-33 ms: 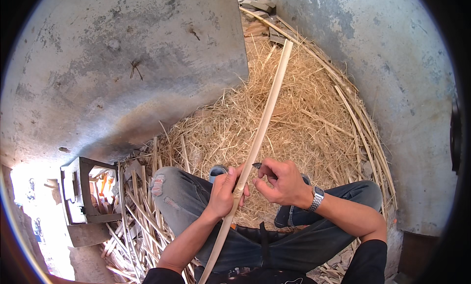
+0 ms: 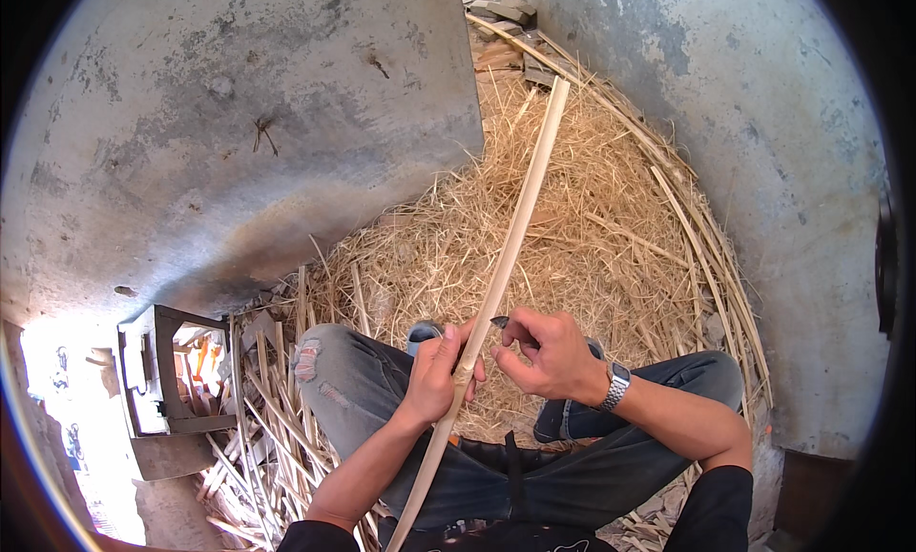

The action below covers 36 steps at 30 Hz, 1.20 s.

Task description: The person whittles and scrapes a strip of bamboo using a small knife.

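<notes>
Nothing has visibly moved since the earlier frame: both hands, the strip and the dark pointed piece occupy the same places. The pale, bamboo-like strip (image 2: 513, 235) slants across the seated person's lap, its near end running to the lower edge of view and its far end raised above a heap of fibrous shavings (image 2: 601, 266). The left hand (image 2: 431, 378) grips the strip near a node, thumb along its upper face. The right hand (image 2: 555, 354), wearing a wristwatch (image 2: 617, 385), is curled beside it with a dark pointed piece (image 2: 499, 321) projecting near the forefinger; the remainder is hidden, and whether its tip touches the strip cannot be told. The step in hand appears to be close work at the strip's edge, just beyond the node. Any next stroke would call for a firm left hold, a steady tip angle and left fingers kept clear of the point.
</notes>
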Each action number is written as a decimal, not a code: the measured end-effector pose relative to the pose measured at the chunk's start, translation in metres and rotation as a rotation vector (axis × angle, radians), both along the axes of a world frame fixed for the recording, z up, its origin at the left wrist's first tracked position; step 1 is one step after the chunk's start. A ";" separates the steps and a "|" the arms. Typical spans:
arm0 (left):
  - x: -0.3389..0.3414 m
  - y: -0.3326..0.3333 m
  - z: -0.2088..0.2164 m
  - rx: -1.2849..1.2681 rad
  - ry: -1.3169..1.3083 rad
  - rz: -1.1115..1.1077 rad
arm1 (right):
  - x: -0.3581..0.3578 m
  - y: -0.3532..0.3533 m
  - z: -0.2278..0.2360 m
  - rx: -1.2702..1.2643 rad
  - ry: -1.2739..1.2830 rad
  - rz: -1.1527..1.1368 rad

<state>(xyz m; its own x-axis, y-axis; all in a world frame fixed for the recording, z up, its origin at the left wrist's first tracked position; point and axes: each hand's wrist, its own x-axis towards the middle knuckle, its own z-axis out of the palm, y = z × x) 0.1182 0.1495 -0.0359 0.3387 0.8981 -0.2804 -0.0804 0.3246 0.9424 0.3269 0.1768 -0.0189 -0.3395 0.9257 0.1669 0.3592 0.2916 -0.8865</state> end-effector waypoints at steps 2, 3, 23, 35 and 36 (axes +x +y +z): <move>0.000 0.001 0.000 -0.006 -0.001 0.000 | 0.000 0.001 0.000 0.006 0.002 0.000; 0.000 0.001 0.000 -0.005 -0.001 0.000 | 0.000 0.001 0.000 -0.003 -0.001 -0.009; 0.011 -0.005 0.002 -0.090 0.005 -0.083 | 0.052 0.066 0.028 -0.142 -0.015 -0.225; 0.009 0.002 0.001 -0.078 0.002 -0.102 | 0.071 0.070 0.049 -0.041 0.073 -0.351; 0.010 -0.002 0.002 -0.082 -0.028 -0.097 | 0.072 0.064 0.057 -0.049 0.068 -0.357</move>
